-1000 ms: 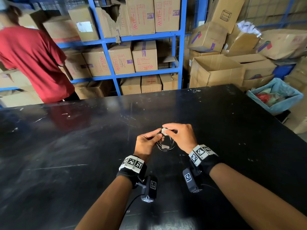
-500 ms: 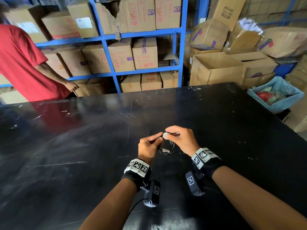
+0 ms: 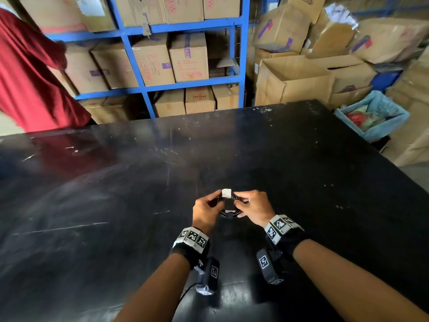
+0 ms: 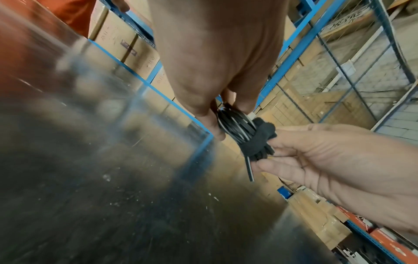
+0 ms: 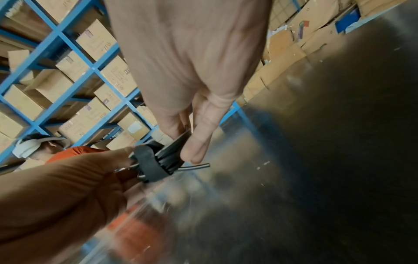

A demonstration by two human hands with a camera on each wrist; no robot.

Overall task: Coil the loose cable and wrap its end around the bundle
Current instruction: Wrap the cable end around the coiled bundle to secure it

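While the left hand (image 3: 205, 211) pinches the coiled black cable (image 3: 228, 211) from its left, the right hand (image 3: 251, 208) pinches its right side above the black table (image 3: 116, 205). Only the wrist views show a dark strap (image 4: 260, 138) binding the coil and a short free cable end (image 5: 196, 167) jutting out, nearer the right hand.

Both forearms reach forward, wrists banded with black-and-white marker cuffs. The left hand (image 3: 206, 211) and right hand (image 3: 251, 206) meet fingertip to fingertip, fingers curled, pinching the small black coiled cable bundle (image 3: 228, 206) between them.
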